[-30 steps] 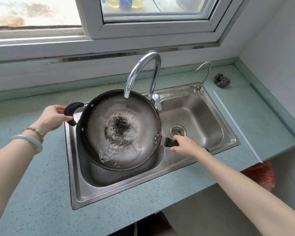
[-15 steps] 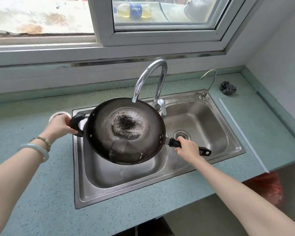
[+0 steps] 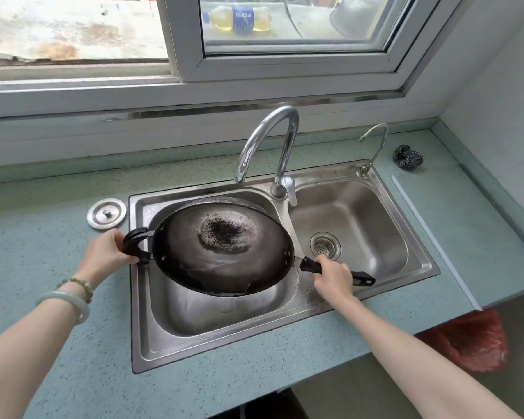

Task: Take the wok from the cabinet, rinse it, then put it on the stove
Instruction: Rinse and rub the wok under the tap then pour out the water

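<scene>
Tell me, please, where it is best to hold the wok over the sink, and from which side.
Hold the wok by both handles. The left hand takes the short loop handle from the left; the right hand closes around the long straight handle from the right. The bowl is wide and tilted, so a grip on opposite ends probably keeps it steady.
</scene>
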